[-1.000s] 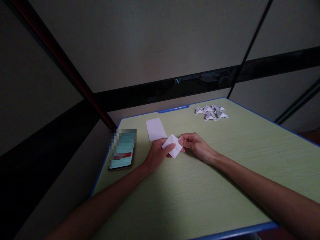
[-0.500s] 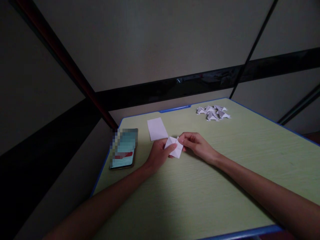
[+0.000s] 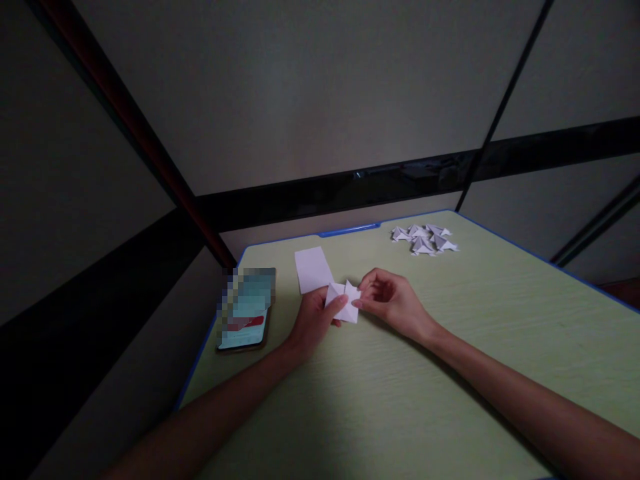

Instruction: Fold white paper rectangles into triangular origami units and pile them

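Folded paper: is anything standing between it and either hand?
Nothing visible. The left hand holds the folded paper, thumb on top; the right hand's fingertips are at its right edge. The loose sheet lies beyond the left hand, the phone further left.

Head-worn camera looking forward and down over the table [image 3: 345, 413], facing a panelled wall [image 3: 320, 87], framing left hand [image 3: 313, 319] and right hand [image 3: 395, 303] mid-distance
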The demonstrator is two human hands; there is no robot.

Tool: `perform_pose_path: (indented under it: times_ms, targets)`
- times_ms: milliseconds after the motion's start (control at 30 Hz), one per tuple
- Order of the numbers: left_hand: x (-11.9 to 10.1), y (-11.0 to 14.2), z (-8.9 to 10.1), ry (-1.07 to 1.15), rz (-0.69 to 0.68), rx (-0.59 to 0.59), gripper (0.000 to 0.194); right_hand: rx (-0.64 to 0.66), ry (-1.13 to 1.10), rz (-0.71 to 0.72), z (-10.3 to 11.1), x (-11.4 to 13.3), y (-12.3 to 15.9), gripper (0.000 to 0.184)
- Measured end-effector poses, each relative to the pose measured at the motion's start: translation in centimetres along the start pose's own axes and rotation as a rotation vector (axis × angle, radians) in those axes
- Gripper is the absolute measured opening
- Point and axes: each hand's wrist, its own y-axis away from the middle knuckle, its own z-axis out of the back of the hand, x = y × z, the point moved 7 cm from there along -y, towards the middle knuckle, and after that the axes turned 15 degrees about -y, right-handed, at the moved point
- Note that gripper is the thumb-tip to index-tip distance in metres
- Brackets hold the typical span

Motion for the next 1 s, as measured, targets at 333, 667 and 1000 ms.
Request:
perform_pose_path:
  times_ms: [333, 667, 1000]
  targets:
    - [0.3, -0.1, -0.4, -0.081, 0.032, 0.043, 0.014, 0.042, 0.017, -0.026, 0.1, -0.4, -0.1, 0.026]
    - [0.3, 0.0, -0.2, -0.111, 0.045, 0.025, 0.012, 0.006, 0.034, -0.138, 0.6, -1.5, -0.1, 0.026]
    - [0.4, -0.1, -0.3, 0.029, 0.053, 0.039, 0.015, 0.061, 0.091, 0.178, -0.1, 1.0, 0.3, 0.006]
